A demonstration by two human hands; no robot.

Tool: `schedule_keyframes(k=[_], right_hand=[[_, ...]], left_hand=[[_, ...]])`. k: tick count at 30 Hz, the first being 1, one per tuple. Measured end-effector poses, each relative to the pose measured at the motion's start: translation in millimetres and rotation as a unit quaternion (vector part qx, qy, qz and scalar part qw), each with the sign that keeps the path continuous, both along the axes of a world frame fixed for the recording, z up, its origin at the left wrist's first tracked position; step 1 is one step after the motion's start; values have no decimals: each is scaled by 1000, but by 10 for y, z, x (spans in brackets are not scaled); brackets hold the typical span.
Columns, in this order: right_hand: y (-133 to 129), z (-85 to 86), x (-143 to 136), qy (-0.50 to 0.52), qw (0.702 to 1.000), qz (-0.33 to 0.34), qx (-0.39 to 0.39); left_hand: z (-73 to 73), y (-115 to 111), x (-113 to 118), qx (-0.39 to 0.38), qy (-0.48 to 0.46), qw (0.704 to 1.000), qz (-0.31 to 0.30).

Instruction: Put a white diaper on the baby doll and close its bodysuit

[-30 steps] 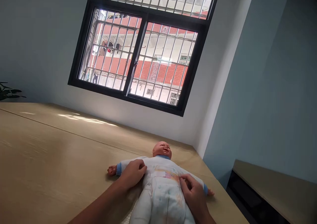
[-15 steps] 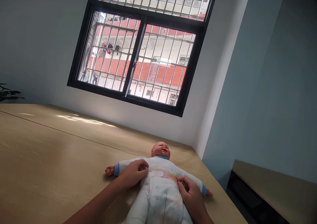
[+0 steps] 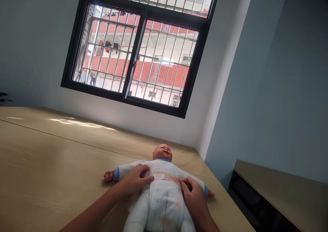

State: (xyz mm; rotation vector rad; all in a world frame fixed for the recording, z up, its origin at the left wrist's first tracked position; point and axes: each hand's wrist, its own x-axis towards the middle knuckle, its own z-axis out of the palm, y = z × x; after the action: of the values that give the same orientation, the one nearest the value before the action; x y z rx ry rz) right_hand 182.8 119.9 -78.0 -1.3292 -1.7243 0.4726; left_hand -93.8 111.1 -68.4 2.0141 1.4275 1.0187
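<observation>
A baby doll (image 3: pixel 163 152) lies on its back on a light wooden table (image 3: pixel 51 163), its arms spread, in a white outfit with blue cuffs. Round its waist and hips is a white diaper (image 3: pixel 166 199) with a coloured band at the top. My left hand (image 3: pixel 139 180) rests at the waist on the left, thumb on the end of the band, fingers apart and holding nothing. At the right side of the waist, my right hand (image 3: pixel 191 191) has thumb and forefinger pinched together at the diaper's edge.
Behind the table, a barred window (image 3: pixel 133 57) is set in the wall. A second, darker surface (image 3: pixel 276 191) stands at the lower right. Leaves of a plant (image 3: pixel 3 97) show at the left edge. Sunlight falls in streaks near the table's back edge.
My left thumb has stretched out onto the band at the waist. My right hand stays at the diaper's right edge. The whole view has shifted slightly, with everything a little further left.
</observation>
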Motion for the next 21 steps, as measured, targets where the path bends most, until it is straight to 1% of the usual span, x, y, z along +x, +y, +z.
schedule_keyframes(k=[3, 7, 9, 12, 14, 16, 18, 21], right_hand=[[-25, 27, -31, 23, 1000, -11, 10], [-71, 47, -78, 25, 1000, 4, 10], [-86, 47, -90, 4, 1000, 6, 13], [-86, 32, -94, -17, 1000, 7, 15], [-74, 19, -91, -16, 1000, 12, 14], [-58, 8, -88, -8, 1000, 21, 15], [-38, -5, -86, 5, 999, 27, 15], [8, -35, -86, 47, 999, 22, 0]], left_hand=[[-28, 32, -5, -7, 3, 1000, 3], [-51, 31, 15, 2, 3, 1000, 13], [-29, -7, 45, 29, 0, 999, 17], [53, -110, 124, 97, 4, 995, 4], [127, -205, 195, 132, 3, 991, -14], [204, -315, 267, 136, 0, 990, -43], [278, -430, 329, 111, 19, 990, -87], [368, -569, 399, 73, 86, 983, -142]])
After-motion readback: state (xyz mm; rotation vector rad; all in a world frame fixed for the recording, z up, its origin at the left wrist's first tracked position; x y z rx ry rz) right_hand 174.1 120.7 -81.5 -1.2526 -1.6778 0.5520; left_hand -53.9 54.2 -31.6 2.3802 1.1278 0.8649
